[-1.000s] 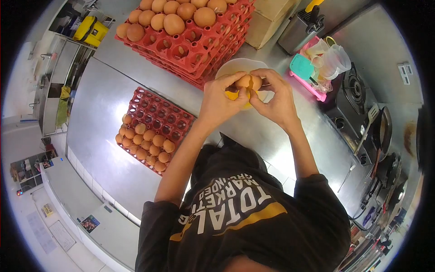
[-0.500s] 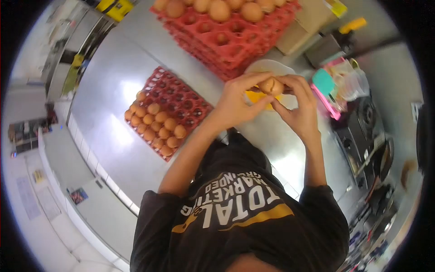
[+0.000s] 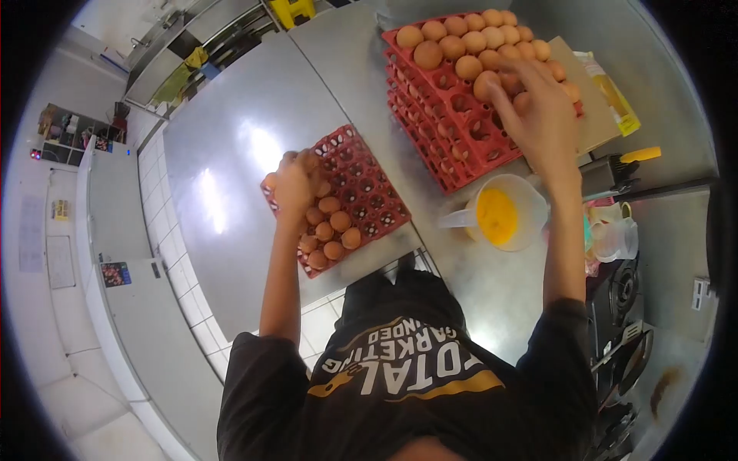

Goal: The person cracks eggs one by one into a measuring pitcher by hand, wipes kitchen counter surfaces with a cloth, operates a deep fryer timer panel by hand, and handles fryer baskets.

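Note:
My left hand [image 3: 294, 183] is over the far left part of a single red tray [image 3: 373, 201] that holds several brown shells. Its fingers are closed round a brown shell, partly hidden by the hand. My right hand [image 3: 542, 123] reaches over the stacked red egg trays [image 3: 453, 165], its thumb and fingers around a brown egg [image 3: 487, 86] in the top tray. Below the stack stands a clear plastic jug [image 3: 530, 213] with its handle to the left. Yellow-orange egg [image 3: 496, 217] lies inside the jug.
Right of the stack are a cardboard box [image 3: 596, 107] and a yellow packet [image 3: 624, 115]. A yellow-handled tool [image 3: 640, 154] stands in a metal holder. Plastic cups [image 3: 615, 238] and a black stove [image 3: 624, 284] are at the right.
The hands have parted from the cracked egg above the jug. The left moved to the single tray, the right to the stack. The camera view has shifted, and the jug is now uncovered.

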`<state>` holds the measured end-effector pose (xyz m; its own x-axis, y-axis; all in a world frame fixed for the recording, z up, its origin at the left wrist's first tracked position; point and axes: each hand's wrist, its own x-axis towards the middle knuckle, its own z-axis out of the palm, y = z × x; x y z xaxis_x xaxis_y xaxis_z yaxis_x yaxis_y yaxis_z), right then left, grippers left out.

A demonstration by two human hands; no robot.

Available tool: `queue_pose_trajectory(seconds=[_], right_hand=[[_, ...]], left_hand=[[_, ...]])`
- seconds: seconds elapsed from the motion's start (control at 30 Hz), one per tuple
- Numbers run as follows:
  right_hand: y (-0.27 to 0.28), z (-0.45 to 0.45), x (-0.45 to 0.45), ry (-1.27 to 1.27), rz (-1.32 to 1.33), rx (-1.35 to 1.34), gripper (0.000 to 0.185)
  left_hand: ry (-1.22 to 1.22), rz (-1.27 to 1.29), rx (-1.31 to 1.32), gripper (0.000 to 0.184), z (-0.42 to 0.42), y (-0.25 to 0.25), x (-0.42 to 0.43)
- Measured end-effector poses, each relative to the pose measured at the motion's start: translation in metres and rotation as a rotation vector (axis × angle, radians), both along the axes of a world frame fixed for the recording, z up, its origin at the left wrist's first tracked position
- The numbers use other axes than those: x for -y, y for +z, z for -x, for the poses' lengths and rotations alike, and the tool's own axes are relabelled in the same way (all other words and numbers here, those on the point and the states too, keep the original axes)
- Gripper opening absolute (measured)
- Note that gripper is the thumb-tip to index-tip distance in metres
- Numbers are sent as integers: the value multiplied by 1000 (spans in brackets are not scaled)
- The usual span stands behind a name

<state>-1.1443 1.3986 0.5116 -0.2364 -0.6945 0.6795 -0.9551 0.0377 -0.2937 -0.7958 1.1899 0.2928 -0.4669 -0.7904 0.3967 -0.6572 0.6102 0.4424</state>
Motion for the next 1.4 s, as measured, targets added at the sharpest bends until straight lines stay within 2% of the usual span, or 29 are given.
queue_pose_trajectory(seconds=[0.07,0.1,0.17,0.2,0.33,0.37,0.4,0.43,0.47,0.5,0.57,0.6,0.63,0.67,0.7,0.77,0.87,0.9,0.97,1.0,1.07,1.13,1.2,1.4], right_hand=[[1,16,40,87,-66,2,27],[-1,20,58,89,-65,-6,27],[-6,24,92,131,-135,-175,27],[-9,23,104,139,-136,-176,27],[-15,14,129,79,-420,-277,34],[-10,12,131,33,-501,-282,34],[-7,8,129,36,-503,-278,34],[-2,1,120,45,-401,-240,37],[2,-6,108,52,-301,-201,39],[7,-9,93,47,-308,-190,39],[12,-13,54,175,-47,-162,45],[4,-14,29,164,-59,-153,45],[-8,-15,1,262,-21,195,39],[-19,-17,-28,345,25,542,33],[-32,-21,-59,305,15,546,33],[-58,-30,-119,229,-26,1223,39],[-119,-47,-180,-66,51,1143,44],[-126,-54,-191,-93,56,1145,44],[-136,-76,-203,-349,57,745,45],[-138,-82,-209,-368,59,749,45],[-142,-91,-218,-455,17,362,46],[-152,-95,-219,-478,5,323,46],[-161,-95,-219,-435,-63,428,47],[-161,-92,-220,-444,-8,387,48]], left_hand=[[53,3,298,23,-6,-4,6],[67,1,308,18,-7,-11,8],[27,-2,236,21,-12,-4,-1],[-18,-2,171,23,-14,1,-6],[-8,-39,96,29,-25,22,-26],[19,86,33,28,-28,21,-29],[44,213,-31,28,-30,21,-33],[42,210,-24,28,-30,26,-39],[55,111,-78,27,-26,36,-50],[66,10,-129,26,-20,43,-61],[16,-92,-193,26,-6,42,-86],[-27,-189,-266,27,3,41,-99],[-43,-204,-260,27,14,46,-113],[-187,-153,-216,28,28,54,-126],[-340,-106,-176,29,42,58,-141],[-488,-152,-206,30,68,53,-171],[-701,-210,-221,32,100,54,-202],[-771,-178,-219,35,111,56,-210],[-859,-159,-209,37,123,59,-224],[-898,-122,-185,40,129,60,-229],[-954,-85,-159,42,139,61,-235],[-966,-57,-92,46,145,62,-240],[-984,-62,-62,46,146,60,-242],[-989,-66,-16,47,150,59,-242]])
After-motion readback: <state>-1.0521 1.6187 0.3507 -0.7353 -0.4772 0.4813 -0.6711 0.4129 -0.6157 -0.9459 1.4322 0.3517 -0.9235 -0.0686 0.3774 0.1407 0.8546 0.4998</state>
